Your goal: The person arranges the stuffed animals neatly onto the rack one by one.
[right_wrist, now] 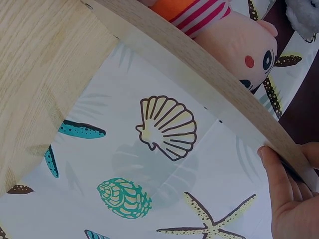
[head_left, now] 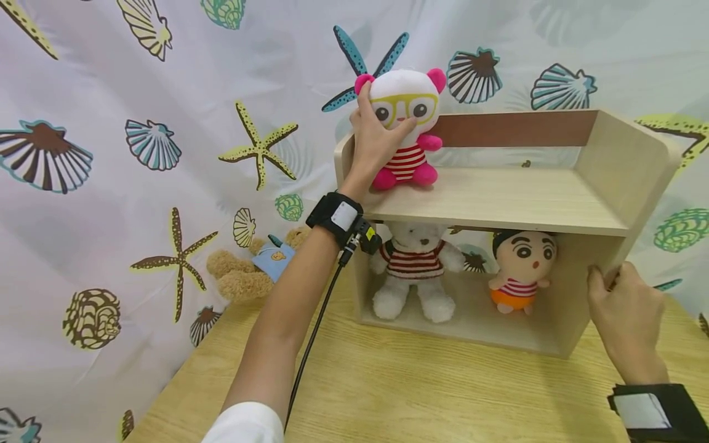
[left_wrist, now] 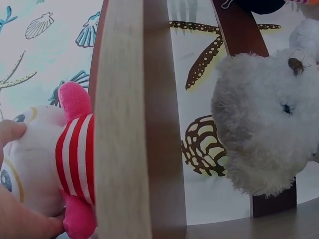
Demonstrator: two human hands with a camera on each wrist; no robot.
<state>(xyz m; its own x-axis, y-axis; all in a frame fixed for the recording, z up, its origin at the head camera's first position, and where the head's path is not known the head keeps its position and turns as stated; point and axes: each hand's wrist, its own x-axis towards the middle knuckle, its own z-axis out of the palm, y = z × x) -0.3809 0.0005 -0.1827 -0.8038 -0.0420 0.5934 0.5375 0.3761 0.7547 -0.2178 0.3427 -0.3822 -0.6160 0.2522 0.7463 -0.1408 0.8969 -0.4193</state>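
My left hand [head_left: 378, 132] grips a plush panda [head_left: 408, 160] with pink ears, yellow glasses and a red-striped shirt. The panda sits at the left end of the upper board of a small wooden shelf [head_left: 532, 191]. In the left wrist view the thumb presses the panda's white face [left_wrist: 37, 154]. My right hand [head_left: 631, 320] holds the front edge of the shelf's right side panel, thumb inside and fingers outside, as the right wrist view also shows. Below stand a white teddy bear [head_left: 416, 264] in a striped sweater and a boy doll [head_left: 522, 271] in orange shorts.
A brown teddy bear [head_left: 244, 280] in blue lies on the table [head_left: 421, 394] left of the shelf, partly behind my left forearm. A curtain [head_left: 183, 166] printed with shells and starfish hangs behind. A black cable [head_left: 316, 326] runs along the left arm.
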